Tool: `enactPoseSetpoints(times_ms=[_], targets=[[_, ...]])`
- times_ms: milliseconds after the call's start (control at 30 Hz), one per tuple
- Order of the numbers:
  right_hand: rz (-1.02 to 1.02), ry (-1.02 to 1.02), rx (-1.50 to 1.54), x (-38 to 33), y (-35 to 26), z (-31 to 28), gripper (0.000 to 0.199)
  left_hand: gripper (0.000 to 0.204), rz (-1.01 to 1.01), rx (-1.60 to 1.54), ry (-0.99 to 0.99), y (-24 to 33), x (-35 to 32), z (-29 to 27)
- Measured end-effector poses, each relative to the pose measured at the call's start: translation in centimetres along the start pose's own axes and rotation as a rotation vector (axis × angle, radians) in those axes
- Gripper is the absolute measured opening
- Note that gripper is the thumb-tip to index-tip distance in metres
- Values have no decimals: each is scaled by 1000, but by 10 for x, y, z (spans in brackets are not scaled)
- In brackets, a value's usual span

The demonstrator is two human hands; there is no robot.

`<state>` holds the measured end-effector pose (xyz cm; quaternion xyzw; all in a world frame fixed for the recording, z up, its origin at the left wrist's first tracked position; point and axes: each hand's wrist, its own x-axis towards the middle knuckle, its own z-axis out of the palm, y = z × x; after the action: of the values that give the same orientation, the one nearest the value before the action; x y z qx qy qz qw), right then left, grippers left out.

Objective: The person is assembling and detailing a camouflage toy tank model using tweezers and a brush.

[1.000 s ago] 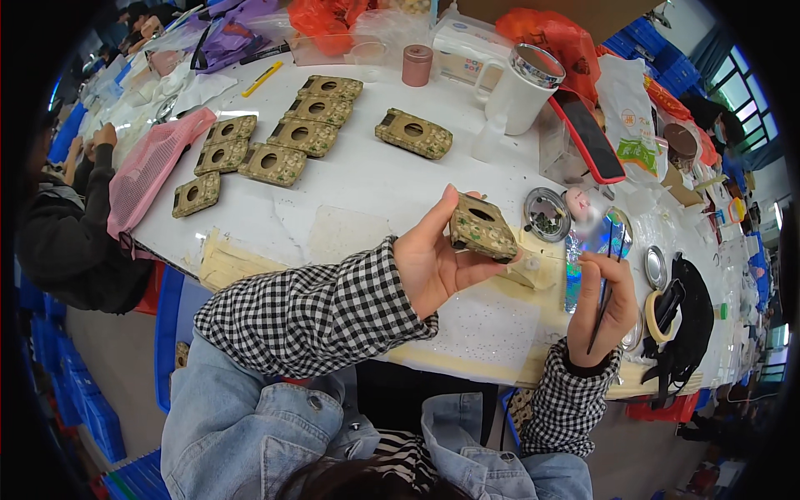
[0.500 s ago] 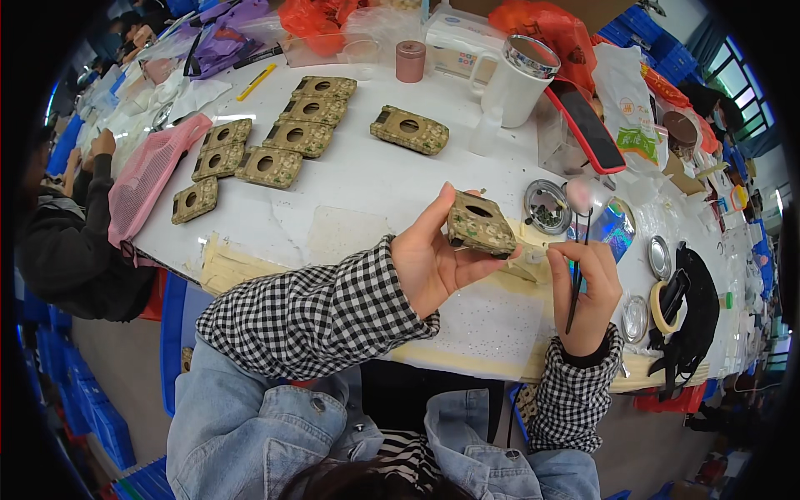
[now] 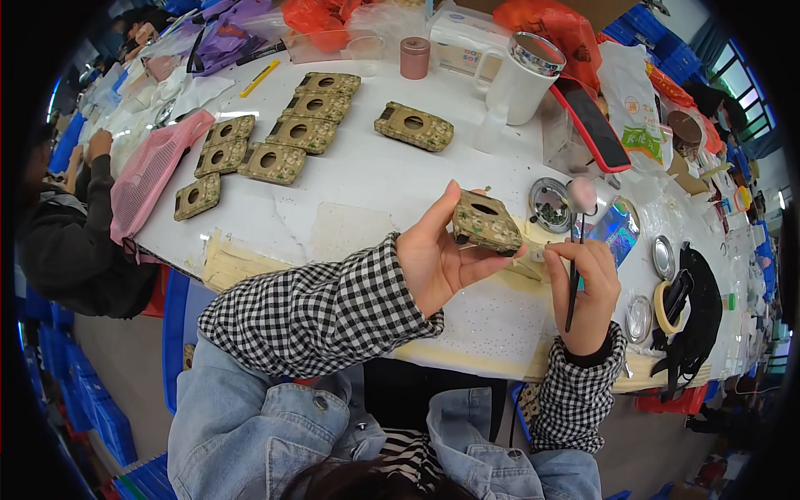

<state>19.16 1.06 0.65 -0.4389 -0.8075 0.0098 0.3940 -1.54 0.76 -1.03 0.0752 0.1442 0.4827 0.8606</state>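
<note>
My left hand [image 3: 433, 254] holds up a camouflage-patterned model tank hull [image 3: 485, 222] with a round hole in its top, thumb on one side and fingers beneath. Close to its right, my right hand [image 3: 587, 283] is closed around slim black tweezers [image 3: 573, 292], which stand roughly upright. Its thumb and forefinger meet near the hull's right end; whether a small part sits between them is too small to tell. Behind the right hand lies a round metal tin [image 3: 551, 205] with small dark green bits in it. A pink ball-shaped thing [image 3: 582, 194] is beside the tin.
Several matching hulls [image 3: 300, 133] sit at the back left, and a single hull [image 3: 413, 127] farther right. Around the table [image 3: 350, 179] are a white mug [image 3: 521, 79], red-cased phone [image 3: 593, 125], pink mesh pouch [image 3: 158, 175], tape roll [image 3: 667, 307] and black bag [image 3: 698, 321]. Another person's sleeve [image 3: 87, 217] is at left.
The view has shifted slightly. My hands, the hull and the tweezers keep nearly the same pose.
</note>
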Motion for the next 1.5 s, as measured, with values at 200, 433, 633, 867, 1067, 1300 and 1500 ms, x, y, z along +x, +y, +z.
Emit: enactPoseSetpoints(times_ms=[200, 433, 633, 867, 1067, 1300, 1500], targets=[[-7, 1, -6, 0, -1, 0, 13, 47, -3, 19, 15, 0, -1, 2], [39, 134, 12, -1, -3, -5, 12, 46, -6, 48, 29, -1, 0, 1], [97, 326, 173, -8, -6, -13, 6, 45, -39, 87, 47, -3, 0, 2], [168, 328, 550, -5, -25, -5, 9, 46, -48, 160, 56, -7, -1, 5], [184, 223, 822, 1, -35, 3, 11, 47, -67, 268, 73, -11, -4, 10], [232, 166, 861, 1, -35, 4, 9, 48, -71, 301, 55, -12, -4, 10], [227, 146, 805, 1, -36, 3, 7, 48, -76, 298, 38, -11, -4, 9]])
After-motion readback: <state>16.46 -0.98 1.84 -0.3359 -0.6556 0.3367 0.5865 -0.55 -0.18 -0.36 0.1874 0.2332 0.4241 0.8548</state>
